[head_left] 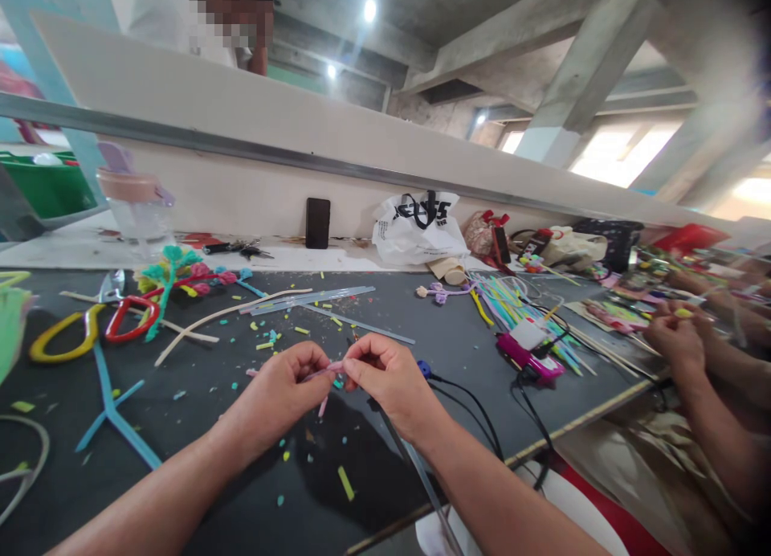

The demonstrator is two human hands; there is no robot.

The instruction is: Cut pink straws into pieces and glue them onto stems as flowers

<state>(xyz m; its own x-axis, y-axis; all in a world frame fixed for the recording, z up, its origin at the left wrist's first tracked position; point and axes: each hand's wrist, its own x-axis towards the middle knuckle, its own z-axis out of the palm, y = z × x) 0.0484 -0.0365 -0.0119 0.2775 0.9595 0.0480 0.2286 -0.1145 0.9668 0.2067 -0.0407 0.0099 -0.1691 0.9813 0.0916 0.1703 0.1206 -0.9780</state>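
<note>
Over the middle of the dark table, my left hand (289,391) and my right hand (389,379) are close together, thumbs and forefingers pinched. Between them runs a short, thin pink pipe cleaner (335,366), mostly covered by the fingers. Small cut bits, among them a yellow-green piece (345,484), lie scattered below and beyond the hands. Scissors with one yellow and one red handle (132,319) rest at the left, against a fuzzy flower bunch (174,275) in green and pink. Pale blue crossed stems (112,407) lie nearer to me.
A clear bottle (136,206), black phone (318,223) and white plastic bag (422,226) line the back ledge. To the right are a bundle of coloured stems (511,299), a magenta device (530,357) with black cords, and a co-worker's hands (678,339).
</note>
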